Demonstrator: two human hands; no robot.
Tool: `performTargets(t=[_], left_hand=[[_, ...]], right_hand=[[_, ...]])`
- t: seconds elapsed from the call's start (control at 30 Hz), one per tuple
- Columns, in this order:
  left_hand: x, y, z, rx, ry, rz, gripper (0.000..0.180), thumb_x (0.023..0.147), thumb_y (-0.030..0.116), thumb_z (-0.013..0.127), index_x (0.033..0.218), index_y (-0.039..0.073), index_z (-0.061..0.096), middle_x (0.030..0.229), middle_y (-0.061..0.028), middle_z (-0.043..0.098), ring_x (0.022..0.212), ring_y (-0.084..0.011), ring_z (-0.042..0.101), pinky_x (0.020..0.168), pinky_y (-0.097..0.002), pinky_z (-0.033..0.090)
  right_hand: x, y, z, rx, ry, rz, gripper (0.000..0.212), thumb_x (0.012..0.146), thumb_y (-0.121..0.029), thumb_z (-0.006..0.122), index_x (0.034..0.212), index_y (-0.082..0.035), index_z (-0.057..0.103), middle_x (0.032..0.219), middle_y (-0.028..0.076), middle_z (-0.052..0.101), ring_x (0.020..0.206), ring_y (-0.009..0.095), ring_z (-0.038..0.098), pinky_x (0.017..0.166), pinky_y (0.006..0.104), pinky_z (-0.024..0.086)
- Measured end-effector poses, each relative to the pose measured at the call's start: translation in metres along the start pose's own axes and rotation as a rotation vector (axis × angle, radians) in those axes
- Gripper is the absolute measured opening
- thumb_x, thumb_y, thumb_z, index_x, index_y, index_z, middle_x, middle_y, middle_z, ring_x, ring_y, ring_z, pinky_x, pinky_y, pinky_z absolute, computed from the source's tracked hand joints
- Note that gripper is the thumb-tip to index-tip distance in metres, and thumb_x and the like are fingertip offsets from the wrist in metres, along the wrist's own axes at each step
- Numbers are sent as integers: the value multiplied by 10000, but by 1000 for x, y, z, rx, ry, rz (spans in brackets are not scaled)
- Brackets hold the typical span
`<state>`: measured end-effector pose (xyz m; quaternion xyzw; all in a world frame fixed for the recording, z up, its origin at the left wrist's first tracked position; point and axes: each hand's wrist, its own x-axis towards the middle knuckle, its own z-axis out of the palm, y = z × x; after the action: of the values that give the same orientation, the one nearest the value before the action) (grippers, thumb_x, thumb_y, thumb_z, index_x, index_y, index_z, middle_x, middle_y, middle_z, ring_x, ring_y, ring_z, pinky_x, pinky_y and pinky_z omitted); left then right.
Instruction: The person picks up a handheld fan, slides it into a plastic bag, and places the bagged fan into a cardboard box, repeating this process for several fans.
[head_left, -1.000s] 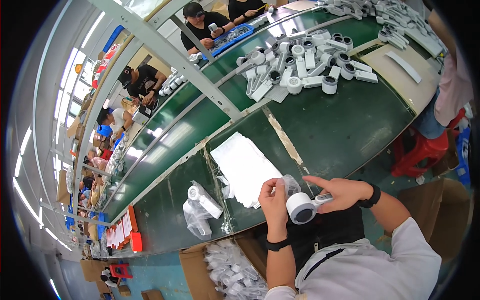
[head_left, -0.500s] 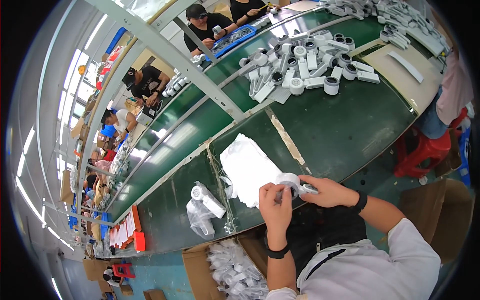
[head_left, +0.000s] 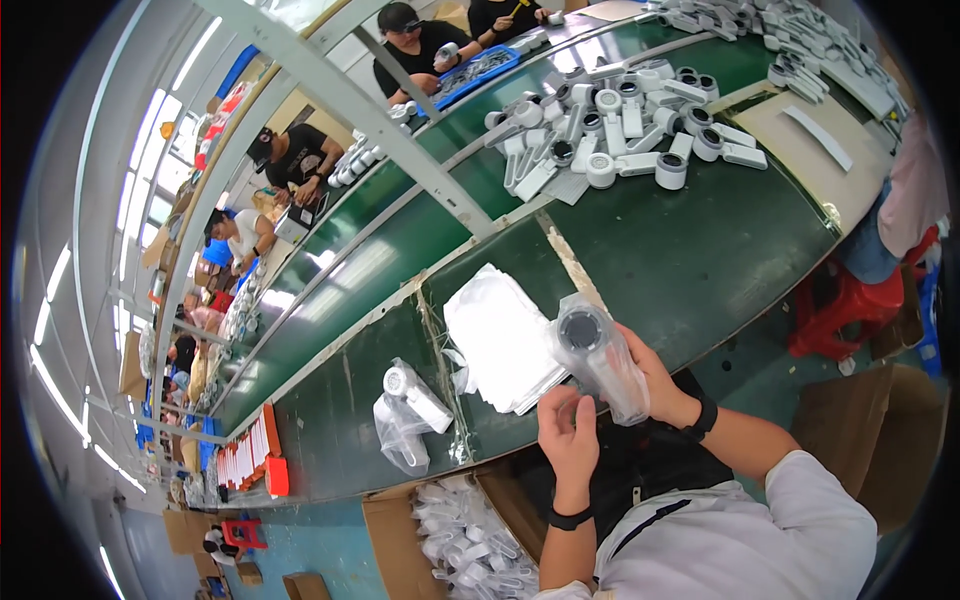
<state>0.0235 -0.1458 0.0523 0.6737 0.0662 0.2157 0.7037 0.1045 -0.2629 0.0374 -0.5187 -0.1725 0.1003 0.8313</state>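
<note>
A white handheld device with a round, dark-ringed head point(head_left: 583, 328) is inside a clear plastic bag point(head_left: 622, 385). My right hand point(head_left: 660, 388) grips it from the right side, with the round end pointing away from me. Just left of the bag's near end, my left hand point(head_left: 568, 438) has loosely bent fingers and appears to hold nothing. A stack of thin white bags or sheets point(head_left: 500, 335) lies on the green table point(head_left: 690, 250) beyond my left hand. Further left, two similar white devices point(head_left: 415, 400) lie together, at least one in clear plastic.
A big heap of unbagged devices point(head_left: 620, 130) covers the table's far side. Below the near edge stands a cardboard box point(head_left: 392, 540) full of bagged ones. Orange-red trays point(head_left: 258, 455) sit at the left end. A metal frame post point(head_left: 400, 150) rises beyond; co-workers sit across the line.
The device's head was between both hands; now it shows inside the clear bag, gripped by the right hand alone. My left hand has moved off it, slightly nearer to me.
</note>
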Motion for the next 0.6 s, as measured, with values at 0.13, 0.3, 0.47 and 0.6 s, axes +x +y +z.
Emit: performTargets(t=[0.13, 0.3, 0.47, 0.6], left_hand=[[-5, -15, 1, -452, -172, -442, 577, 965, 68, 482, 1475, 77, 211, 1456, -94, 368, 1312, -236, 415, 1094, -395, 341], [-10, -22, -19, -569, -124, -374, 531, 976, 154, 519, 1446, 112, 277, 1385, -87, 452, 1218, -245, 512, 962, -417, 476], [-8, -9, -55, -720, -9, -241, 442, 960, 272, 555, 1337, 110, 390, 1221, -123, 568, 891, -286, 644, 522, -373, 544], [-16, -3, -103, -608, 285, -118, 437, 933, 193, 618, 1295, 22, 443, 1238, -147, 567, 1081, -307, 599, 889, -466, 533]], right_hand=[[-14, 5, 8, -208, -95, -33, 710, 851, -147, 675, 1443, -13, 307, 1338, 137, 479, 1193, 239, 504, 1008, 321, 398], [-10, -33, 34, -768, -55, -311, 374, 828, -103, 654, 1183, -1, 594, 1053, 156, 615, 998, 336, 562, 838, 382, 446], [-8, -18, 36, -692, 35, -354, 116, 832, -7, 628, 937, -5, 678, 754, 128, 634, 647, 279, 589, 599, 336, 462], [-16, -14, 37, -644, -116, -336, 99, 812, -28, 675, 907, -7, 691, 708, 115, 631, 590, 225, 585, 552, 310, 457]])
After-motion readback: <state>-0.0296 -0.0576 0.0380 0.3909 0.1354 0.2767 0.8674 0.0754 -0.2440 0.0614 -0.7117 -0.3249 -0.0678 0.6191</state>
